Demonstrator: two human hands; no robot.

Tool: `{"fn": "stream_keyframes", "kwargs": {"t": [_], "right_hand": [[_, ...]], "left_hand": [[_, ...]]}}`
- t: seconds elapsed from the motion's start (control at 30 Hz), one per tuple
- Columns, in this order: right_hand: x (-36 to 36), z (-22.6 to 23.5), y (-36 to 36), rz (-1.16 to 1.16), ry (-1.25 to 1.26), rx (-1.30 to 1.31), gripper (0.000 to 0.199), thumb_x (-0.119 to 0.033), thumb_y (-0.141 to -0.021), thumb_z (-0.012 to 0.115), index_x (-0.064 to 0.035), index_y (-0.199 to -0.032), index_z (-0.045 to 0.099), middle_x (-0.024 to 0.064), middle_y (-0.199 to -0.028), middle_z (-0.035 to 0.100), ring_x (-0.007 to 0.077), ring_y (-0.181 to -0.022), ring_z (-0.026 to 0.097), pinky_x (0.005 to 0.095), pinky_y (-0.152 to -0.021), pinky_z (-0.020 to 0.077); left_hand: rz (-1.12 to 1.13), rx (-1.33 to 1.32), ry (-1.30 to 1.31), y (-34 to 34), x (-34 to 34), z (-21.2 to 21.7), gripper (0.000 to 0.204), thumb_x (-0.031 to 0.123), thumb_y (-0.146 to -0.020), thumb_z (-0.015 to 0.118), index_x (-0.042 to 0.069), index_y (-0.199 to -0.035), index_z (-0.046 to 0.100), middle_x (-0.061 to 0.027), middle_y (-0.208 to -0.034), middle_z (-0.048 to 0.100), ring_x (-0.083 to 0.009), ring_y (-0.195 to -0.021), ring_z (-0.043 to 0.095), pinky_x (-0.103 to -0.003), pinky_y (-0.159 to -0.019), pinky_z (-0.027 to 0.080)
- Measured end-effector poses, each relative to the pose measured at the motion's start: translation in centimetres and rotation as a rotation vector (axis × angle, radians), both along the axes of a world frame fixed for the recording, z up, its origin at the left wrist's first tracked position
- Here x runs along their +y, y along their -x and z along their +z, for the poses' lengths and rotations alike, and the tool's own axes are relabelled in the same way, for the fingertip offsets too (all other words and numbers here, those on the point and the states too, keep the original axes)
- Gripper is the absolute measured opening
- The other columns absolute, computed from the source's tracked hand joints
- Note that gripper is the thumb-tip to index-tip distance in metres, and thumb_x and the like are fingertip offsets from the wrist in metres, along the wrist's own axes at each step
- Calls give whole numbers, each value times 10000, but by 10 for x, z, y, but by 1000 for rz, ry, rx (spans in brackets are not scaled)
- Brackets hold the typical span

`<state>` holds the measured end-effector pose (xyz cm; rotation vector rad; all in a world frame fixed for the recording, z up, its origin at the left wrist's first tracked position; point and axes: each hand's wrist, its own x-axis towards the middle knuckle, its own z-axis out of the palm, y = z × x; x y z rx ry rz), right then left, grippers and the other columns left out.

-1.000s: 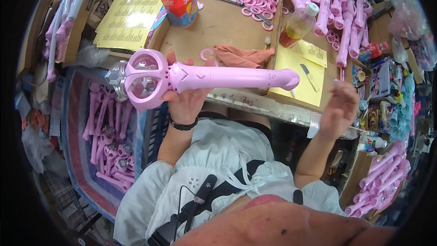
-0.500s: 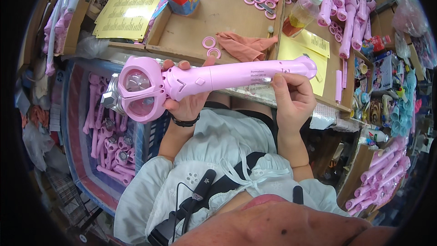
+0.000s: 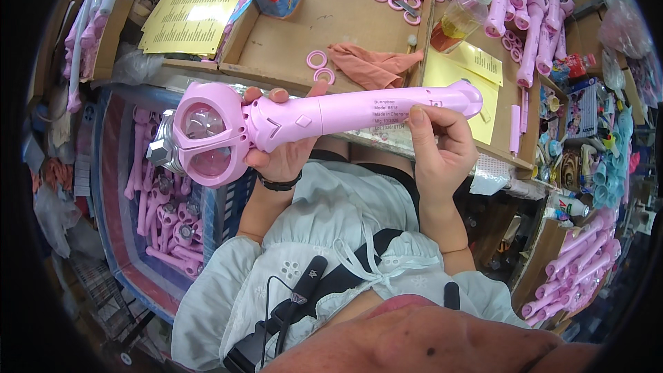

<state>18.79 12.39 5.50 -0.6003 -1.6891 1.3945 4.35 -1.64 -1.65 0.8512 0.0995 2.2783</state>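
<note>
Both hands up in front, apart, arms bent.
L hand [image 3: 289,157] palm up, fingers curled on far side, thumb nr side; R hand [image 3: 445,150] to its right, thumb & bent index pinched, other fingers tucked in.

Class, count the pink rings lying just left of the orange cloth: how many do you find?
2: an upper ring left of the orange cloth, and a lower ring nearer the left hand. That hand might hide more.
</note>
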Motion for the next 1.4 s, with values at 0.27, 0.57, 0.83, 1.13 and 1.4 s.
{"fn": "stream_keyframes", "kwargs": {"t": [0.27,0.57,0.83,1.13,1.4], "right_hand": [[1,0,-3,16,2,-57,124,-35,-849,676,35,-936,622,49,-848,641,69,-735,563,192,-686,455],[1,-1,-1,15,-9,-57,124,-33,-842,684,28,-933,626,32,-836,636,50,-709,534,181,-664,436],[1,-4,3,-35,-64,-6,84,-47,-820,709,-17,-869,647,-50,-696,572,2,-548,376,156,-481,308],[1,-6,4,-65,-245,-137,258,-103,-767,762,-7,-960,619,-10,-726,565,38,-566,420,175,-502,338],[24,-11,-8,-234,-225,-321,623,-220,-713,804,3,-1206,494,35,-762,466,132,-663,458,253,-585,401]], "left_hand": [[-24,-4,-6,1,1,0,798,295,-688,801,311,-1355,363,4,-1371,407,-426,-1394,116,-683,-1094,123],[-25,4,-15,1,1,2,793,270,-705,792,299,-1364,352,-4,-1371,403,-430,-1393,111,-678,-1097,123],[97,8,81,-3,2,6,837,372,-672,800,286,-1361,331,12,-1329,462,-483,-1333,249,-665,-1061,262],[98,65,55,-5,5,8,816,361,-676,800,296,-1351,346,12,-1333,449,-473,-1347,215,-675,-1064,231],[196,320,24,11,-4,17,840,391,-697,783,271,-1394,330,-54,-1319,453,-524,-1283,308,-718,-993,295]]}}
